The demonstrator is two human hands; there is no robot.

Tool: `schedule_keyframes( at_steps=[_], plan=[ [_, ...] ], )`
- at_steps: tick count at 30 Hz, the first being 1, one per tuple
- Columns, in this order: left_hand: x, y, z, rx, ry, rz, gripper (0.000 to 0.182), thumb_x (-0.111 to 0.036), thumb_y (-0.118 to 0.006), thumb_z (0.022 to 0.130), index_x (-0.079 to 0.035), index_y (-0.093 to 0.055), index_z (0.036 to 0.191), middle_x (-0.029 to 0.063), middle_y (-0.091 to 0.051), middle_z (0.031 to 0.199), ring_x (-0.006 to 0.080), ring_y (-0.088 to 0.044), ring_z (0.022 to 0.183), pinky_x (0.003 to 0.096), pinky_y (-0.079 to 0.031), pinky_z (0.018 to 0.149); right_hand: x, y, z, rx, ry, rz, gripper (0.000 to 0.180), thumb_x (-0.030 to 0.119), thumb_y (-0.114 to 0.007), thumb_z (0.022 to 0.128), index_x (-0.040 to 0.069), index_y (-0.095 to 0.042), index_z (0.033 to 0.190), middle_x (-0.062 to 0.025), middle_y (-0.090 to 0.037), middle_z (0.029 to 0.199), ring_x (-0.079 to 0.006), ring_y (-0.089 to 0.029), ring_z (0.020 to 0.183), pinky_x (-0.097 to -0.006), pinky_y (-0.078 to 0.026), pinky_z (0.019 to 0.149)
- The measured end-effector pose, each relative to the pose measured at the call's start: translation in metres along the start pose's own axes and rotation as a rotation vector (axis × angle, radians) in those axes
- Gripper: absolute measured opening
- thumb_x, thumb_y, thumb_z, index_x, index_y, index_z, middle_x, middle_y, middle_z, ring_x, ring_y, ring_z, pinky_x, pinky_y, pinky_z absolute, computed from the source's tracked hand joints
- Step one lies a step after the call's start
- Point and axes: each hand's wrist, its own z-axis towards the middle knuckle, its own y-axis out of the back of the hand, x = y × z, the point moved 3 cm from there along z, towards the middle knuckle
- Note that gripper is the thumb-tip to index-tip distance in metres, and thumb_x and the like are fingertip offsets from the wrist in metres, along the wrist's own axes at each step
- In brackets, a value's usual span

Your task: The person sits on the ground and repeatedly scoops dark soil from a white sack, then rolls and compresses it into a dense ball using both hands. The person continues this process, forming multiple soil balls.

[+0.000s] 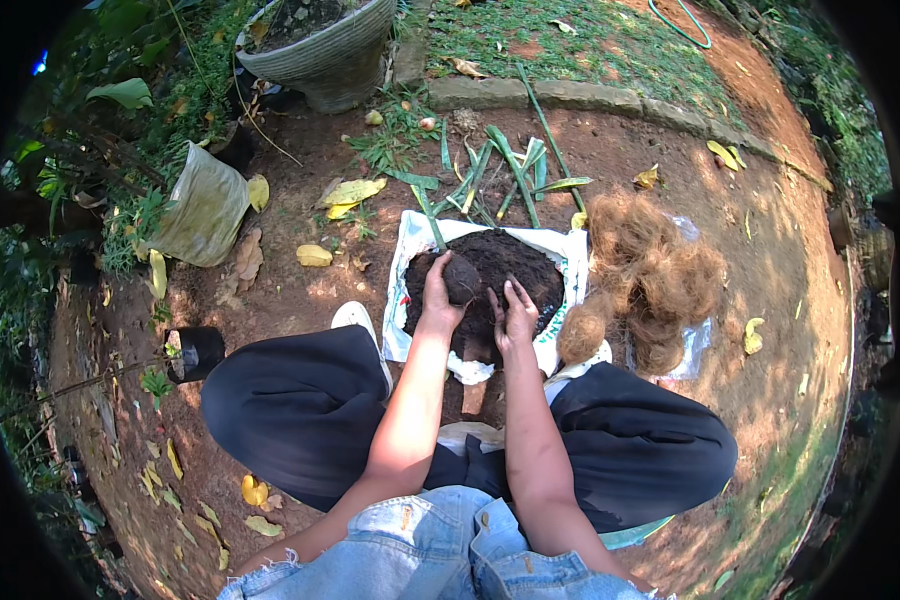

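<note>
A rounded ball of dark soil (pixel 461 280) rests in my left hand (pixel 438 292), which cups it from its left side. From the top of the ball a cut green stem (pixel 430 221) sticks up, leaning left. My right hand (pixel 516 313) is just to the right, fingers apart and soiled, with nothing in it. Both hands are over a white plastic sack (pixel 576 262) with its rim rolled down, filled with loose dark soil (pixel 521 251). Beside the sack on the right lies a heap of brown coconut fibre (pixel 652 277), partly on clear plastic (pixel 694 349).
Cut green stems (pixel 521 176) lie on the bare earth beyond the sack. A large ribbed planter (pixel 322 56) stands at the back left, near a tilted pale pot (pixel 204 206). At left is a black nursery pot (pixel 195 352). A stone edging (pixel 585 97) borders the grass.
</note>
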Motion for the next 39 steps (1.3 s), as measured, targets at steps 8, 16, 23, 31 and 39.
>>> schedule_keyframes(
  at_steps=[8,16,23,31,39],
  plan=[
    [0.003,0.006,0.018,-0.067,-0.195,-0.018,0.032,-0.03,-0.066,0.087,-0.006,-0.063,0.106,0.0071,-0.065,0.098,0.022,-0.064,0.085,0.0389,-0.054,0.078,0.013,-0.052,-0.037,0.036,0.324,-0.753,0.045,0.033,-0.059,0.097,-0.001,-0.06,0.126,-0.0134,-0.064,0.123,-0.0199,-0.063,0.104,-0.0361,-0.049,0.095],
    [0.001,0.015,0.034,0.025,-0.217,0.167,0.033,-0.037,-0.061,0.09,-0.006,-0.064,0.1,0.0071,-0.065,0.094,0.0221,-0.064,0.082,0.0386,-0.053,0.078,0.005,-0.077,-0.067,0.182,0.67,-1.229,0.078,0.061,-0.033,0.098,-0.005,-0.046,0.137,-0.0279,-0.046,0.14,-0.0376,-0.042,0.134,-0.0412,-0.033,0.11],
    [-0.003,-0.016,0.006,0.138,0.047,-0.072,0.036,-0.041,-0.055,0.091,-0.008,-0.064,0.101,0.0114,-0.069,0.099,0.0262,-0.067,0.091,0.0404,-0.054,0.087,0.046,-0.063,-0.032,0.097,0.522,-0.825,0.076,0.06,-0.025,0.1,-0.002,-0.051,0.135,-0.0258,-0.057,0.13,-0.0367,-0.052,0.125,-0.0402,-0.038,0.104],
    [0.015,-0.025,-0.007,0.236,0.104,0.118,0.029,-0.032,-0.061,0.087,-0.007,-0.065,0.101,0.0102,-0.069,0.097,0.0251,-0.067,0.086,0.0403,-0.054,0.086,0.032,-0.084,-0.029,0.014,0.71,-1.054,0.061,0.047,-0.029,0.103,0.001,-0.043,0.14,-0.0242,-0.046,0.139,-0.0408,-0.042,0.13,-0.0465,-0.032,0.107],
    [0.02,-0.036,-0.021,0.28,0.197,0.117,0.038,-0.04,-0.059,0.089,-0.006,-0.065,0.107,0.0124,-0.069,0.103,0.025,-0.067,0.094,0.0398,-0.054,0.087,0.041,-0.077,-0.013,0.124,0.3,-1.298,0.071,0.062,-0.018,0.099,0.016,-0.024,0.153,-0.0215,-0.025,0.155,-0.0392,-0.025,0.142,-0.0477,-0.02,0.115]
  ],
)
